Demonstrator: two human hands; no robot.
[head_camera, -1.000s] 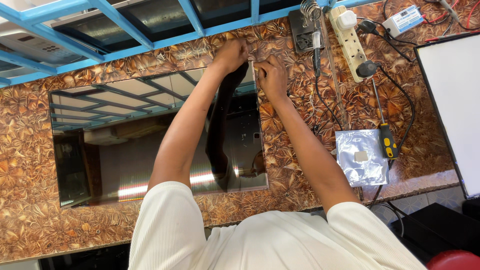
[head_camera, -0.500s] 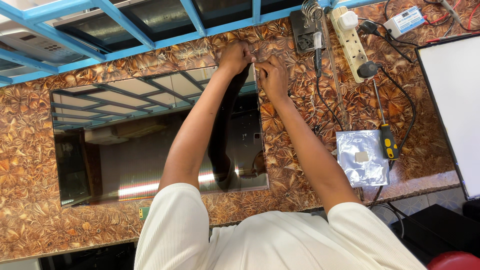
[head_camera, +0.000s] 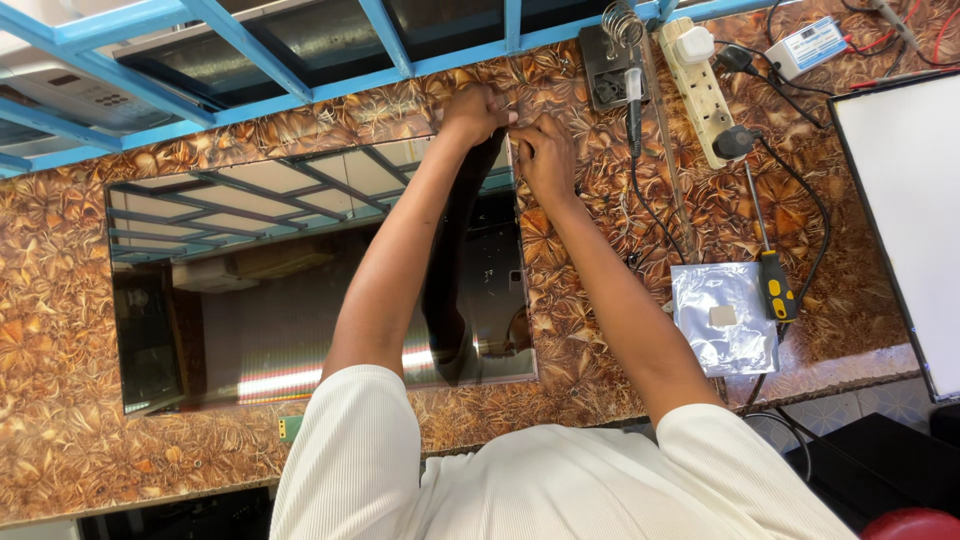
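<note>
Hands at the far corner of a large reflective panel (head_camera: 300, 290) lying flat on a brown leaf-patterned desk (head_camera: 60, 420), seen from the head camera. The left hand (head_camera: 475, 112) rests curled on the panel's top right corner, fingers drawn together; the right hand (head_camera: 545, 155) sits just beside it at the panel's right edge, fingertips pinched close as though on something small, though what they pinch is too small to tell. Both arms stretch across the glossy face of the panel, so a likely fault is a forearm pressing or dragging on that surface and marking it; a slip of the fingers at the corner could also strain whatever thin part lies there. A soldering iron (head_camera: 632, 95) in its coiled stand (head_camera: 615, 45) stands close to the right hand, and its cable (head_camera: 650, 215) trails near the right forearm, so a snag could pull it over. A silvery foil bag (head_camera: 722, 318) lies flat at the right with a small pale square on or inside it; which cannot be told. A yellow-handled screwdriver (head_camera: 775, 285) lies touching the bag's right edge, and a white power strip (head_camera: 700, 85) carries plugs.
</note>
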